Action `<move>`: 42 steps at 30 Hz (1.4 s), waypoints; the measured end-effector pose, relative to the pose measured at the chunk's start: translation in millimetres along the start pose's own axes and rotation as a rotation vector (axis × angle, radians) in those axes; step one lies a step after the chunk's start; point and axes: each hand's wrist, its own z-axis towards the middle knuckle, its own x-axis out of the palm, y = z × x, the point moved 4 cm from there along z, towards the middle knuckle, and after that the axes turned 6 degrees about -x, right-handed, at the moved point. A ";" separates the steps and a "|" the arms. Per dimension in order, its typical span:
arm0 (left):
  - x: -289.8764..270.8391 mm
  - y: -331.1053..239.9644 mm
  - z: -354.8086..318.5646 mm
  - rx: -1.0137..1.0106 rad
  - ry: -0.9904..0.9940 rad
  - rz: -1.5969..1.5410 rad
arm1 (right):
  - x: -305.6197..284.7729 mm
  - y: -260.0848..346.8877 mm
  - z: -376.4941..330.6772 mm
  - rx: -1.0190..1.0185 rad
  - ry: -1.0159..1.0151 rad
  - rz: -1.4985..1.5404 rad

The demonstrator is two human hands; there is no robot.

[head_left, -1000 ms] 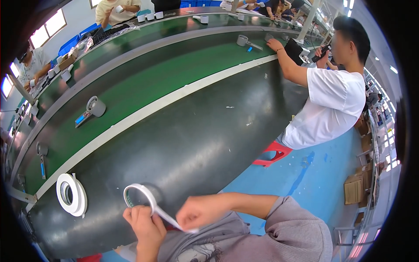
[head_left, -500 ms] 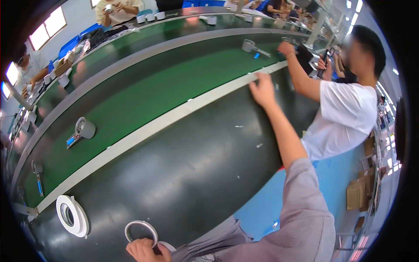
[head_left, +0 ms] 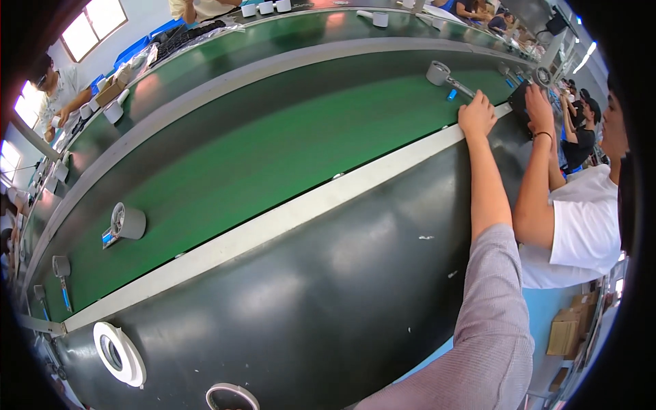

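My right hand [head_left: 477, 115] reaches far across to the belt's near edge. Its fingers are curled at the handle end of a grey device [head_left: 438, 73] with a round, drum-shaped head and a slim handle. The fingertips seem closed on that end, though the hand partly covers it. A small blue piece [head_left: 452, 95] hangs or lies beside the handle. My left hand is out of the picture. At the lower edge shows the upper part of a ring-shaped tape roll [head_left: 232, 387]; what is below it is cut off.
White tape rolls [head_left: 119, 354] lie on the dark worktop [head_left: 321, 301]. Similar devices, one with a drum head [head_left: 128, 220], sit on the green belt [head_left: 260, 150], bordered by a pale rail [head_left: 273, 222]. A co-worker in a white shirt [head_left: 584, 225] stands close at right, hands near a black object.
My right hand has moved from the pale rail to the device's handle. My left hand, which was at the tape ring, has left the view. The view has shifted; the co-worker's arm has moved.
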 end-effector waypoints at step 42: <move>9.6 -124.7 109.4 -0.315 0.422 -1.029 | -320.7 90.8 -346.5 -0.556 0.845 1.465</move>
